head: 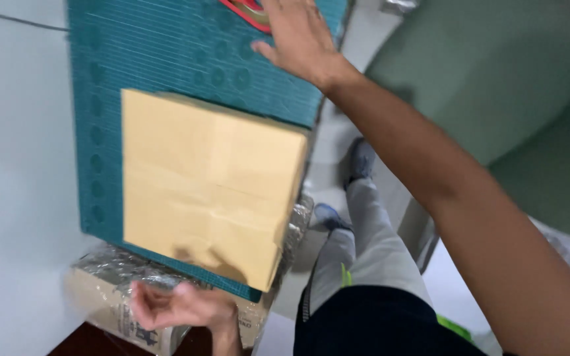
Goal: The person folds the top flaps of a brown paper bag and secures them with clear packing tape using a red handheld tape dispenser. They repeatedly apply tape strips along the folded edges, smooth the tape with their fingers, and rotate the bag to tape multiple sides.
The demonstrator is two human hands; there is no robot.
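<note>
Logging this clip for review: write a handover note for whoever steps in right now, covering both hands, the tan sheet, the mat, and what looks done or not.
Left hand: curled, at the near edge of the teal cutting mat, over a plastic-wrapped box; whether it grips anything is unclear.
Right hand: open, fingers spread, reaching to the mat's far end, by a red-edged tool.
Tan paper sheet: flat on the mat, creased, uncut.
Done: paper laid out.
Left: tool not yet in hand.
</note>
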